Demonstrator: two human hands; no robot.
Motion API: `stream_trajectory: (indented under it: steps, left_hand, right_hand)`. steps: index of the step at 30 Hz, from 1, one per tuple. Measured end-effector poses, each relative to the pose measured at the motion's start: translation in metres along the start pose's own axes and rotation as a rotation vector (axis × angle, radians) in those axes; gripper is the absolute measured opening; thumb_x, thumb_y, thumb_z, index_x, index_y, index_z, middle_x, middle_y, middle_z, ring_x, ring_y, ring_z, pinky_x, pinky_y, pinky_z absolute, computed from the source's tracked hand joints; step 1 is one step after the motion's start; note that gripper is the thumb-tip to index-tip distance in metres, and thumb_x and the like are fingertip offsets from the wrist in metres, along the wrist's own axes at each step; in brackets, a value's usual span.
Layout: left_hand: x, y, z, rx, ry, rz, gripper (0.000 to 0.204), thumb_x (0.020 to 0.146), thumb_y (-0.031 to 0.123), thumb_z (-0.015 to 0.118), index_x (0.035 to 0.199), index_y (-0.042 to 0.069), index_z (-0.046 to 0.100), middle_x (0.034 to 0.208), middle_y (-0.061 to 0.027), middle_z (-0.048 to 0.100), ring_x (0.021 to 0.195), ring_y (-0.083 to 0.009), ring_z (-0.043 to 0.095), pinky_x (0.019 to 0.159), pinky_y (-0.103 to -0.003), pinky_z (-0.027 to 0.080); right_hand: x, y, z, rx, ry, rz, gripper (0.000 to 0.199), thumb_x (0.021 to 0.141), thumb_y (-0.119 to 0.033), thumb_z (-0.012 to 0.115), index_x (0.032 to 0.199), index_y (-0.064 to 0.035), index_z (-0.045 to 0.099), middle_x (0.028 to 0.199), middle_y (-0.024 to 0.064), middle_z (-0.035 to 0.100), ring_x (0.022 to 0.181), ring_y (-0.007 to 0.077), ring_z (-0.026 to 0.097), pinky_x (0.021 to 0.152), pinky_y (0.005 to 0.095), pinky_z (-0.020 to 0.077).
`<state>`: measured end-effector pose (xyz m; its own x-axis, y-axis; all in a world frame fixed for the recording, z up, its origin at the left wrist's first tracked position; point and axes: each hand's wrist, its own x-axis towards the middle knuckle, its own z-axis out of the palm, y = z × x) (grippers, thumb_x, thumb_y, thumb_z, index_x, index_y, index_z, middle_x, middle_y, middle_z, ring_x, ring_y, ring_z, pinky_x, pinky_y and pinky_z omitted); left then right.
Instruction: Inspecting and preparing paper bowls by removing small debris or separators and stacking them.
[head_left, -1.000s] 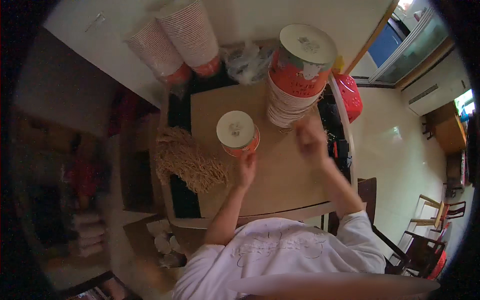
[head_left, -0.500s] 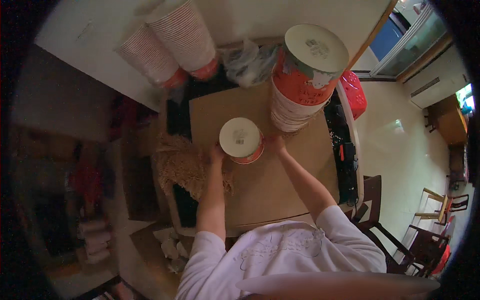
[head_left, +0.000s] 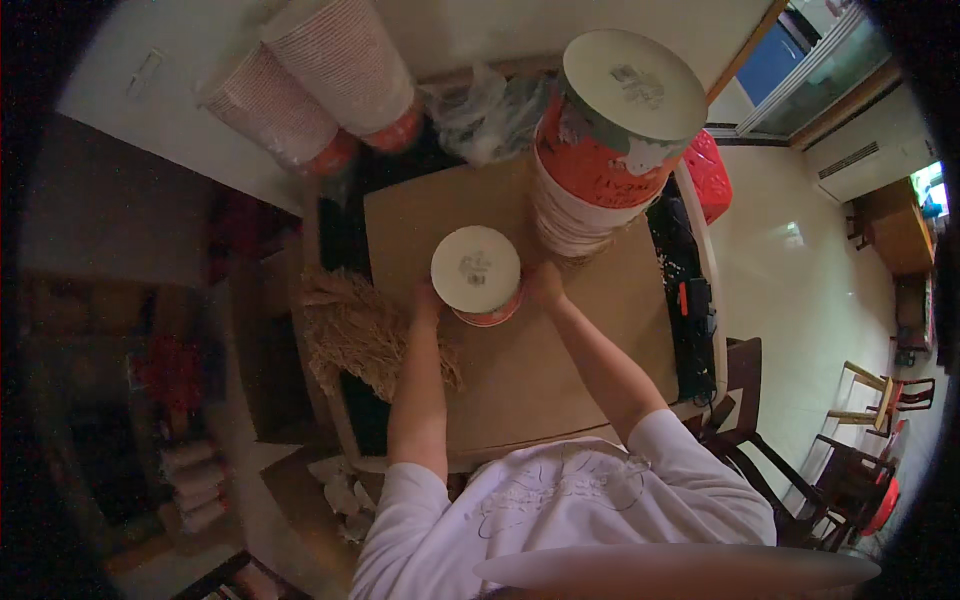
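An upside-down paper tub (head_left: 476, 268) with a pale round base and orange-red side stands over the cardboard sheet in front of me. My left hand (head_left: 427, 302) is closed against its left side. Against the right side, my right hand (head_left: 543, 286) grips the same tub. The fingers of both hands are partly hidden. Just beyond my right hand rises a tall stack of nested, upturned paper tubs (head_left: 608, 175), with orange-red print and white rims. Beside my left forearm lies a loose bundle of tan twine or shredded fibre (head_left: 350, 330).
Cardboard (head_left: 560, 390) covers most of the table. Two tall stacks of white paper cups (head_left: 345, 60) lean at the back left, next to a crumpled clear plastic bag (head_left: 488, 115). A black power strip (head_left: 697, 305) runs along the right edge. A red stool (head_left: 708, 178) and dark chairs (head_left: 745, 420) stand beyond.
My view has shifted a little, so the table and stacks sit slightly further up and left. Both hands stay on the tub, which looks slightly larger.
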<state>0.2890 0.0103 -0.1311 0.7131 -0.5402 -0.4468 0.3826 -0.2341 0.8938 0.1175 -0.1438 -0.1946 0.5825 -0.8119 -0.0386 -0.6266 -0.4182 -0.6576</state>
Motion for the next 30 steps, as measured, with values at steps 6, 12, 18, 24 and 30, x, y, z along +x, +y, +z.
stream_trajectory:
  steps: [6, 12, 18, 24, 30]
  left_hand:
    - [0.05, -0.011, 0.041, -0.232, -0.096, 0.065, 0.024, 0.081, 0.015, 0.049, 0.093, -0.002, 0.061, 0.087, -0.0079, 0.063, 0.08, -0.0152, 0.057, 0.071, -0.03, 0.044]
    - [-0.003, 0.019, 0.002, -0.09, 0.045, -0.027, 0.029, 0.083, 0.019, 0.047, 0.098, -0.003, 0.058, 0.093, -0.0091, 0.061, 0.083, -0.0145, 0.056, 0.072, -0.029, 0.043]
    - [-0.004, 0.033, 0.017, -0.094, -0.058, 0.079, 0.028, 0.083, 0.021, 0.049, 0.095, -0.002, 0.059, 0.086, -0.0067, 0.061, 0.076, -0.0142, 0.055, 0.069, -0.028, 0.042]
    - [-0.015, 0.044, 0.012, 0.163, 0.064, -0.116, 0.031, 0.084, 0.026, 0.047, 0.098, 0.001, 0.059, 0.086, -0.0071, 0.06, 0.077, -0.0164, 0.055, 0.065, -0.031, 0.043]
    - [-0.029, 0.028, 0.023, -0.279, 0.136, -0.29, 0.035, 0.089, 0.029, 0.036, 0.106, 0.004, 0.055, 0.097, -0.0081, 0.058, 0.089, -0.0186, 0.055, 0.072, -0.033, 0.045]
  right_hand:
    - [0.039, 0.085, 0.032, 0.572, 0.218, -0.005, 0.02, 0.073, -0.02, 0.058, 0.083, -0.0051, 0.066, 0.077, 0.0118, 0.064, 0.07, 0.0165, 0.059, 0.061, 0.0343, 0.0458]
    - [-0.003, -0.043, -0.047, 0.281, -0.142, 0.013, 0.022, 0.075, -0.017, 0.052, 0.086, -0.0024, 0.064, 0.079, 0.0124, 0.064, 0.074, 0.0152, 0.058, 0.065, 0.0327, 0.045]
    - [0.015, 0.006, -0.005, 0.286, -0.001, -0.249, 0.025, 0.064, -0.025, 0.06, 0.079, -0.005, 0.062, 0.071, 0.0175, 0.06, 0.067, 0.0358, 0.057, 0.057, 0.0413, 0.0446]
    - [0.004, -0.015, -0.027, 0.293, -0.12, -0.119, 0.023, 0.069, -0.026, 0.06, 0.081, -0.0079, 0.065, 0.075, 0.0186, 0.061, 0.068, 0.0341, 0.059, 0.061, 0.0407, 0.046]
    - [0.01, -0.002, -0.042, 0.666, -0.036, -0.163, 0.03, 0.074, -0.029, 0.057, 0.081, 0.0, 0.062, 0.078, 0.0238, 0.06, 0.075, 0.0366, 0.059, 0.064, 0.0423, 0.0466]
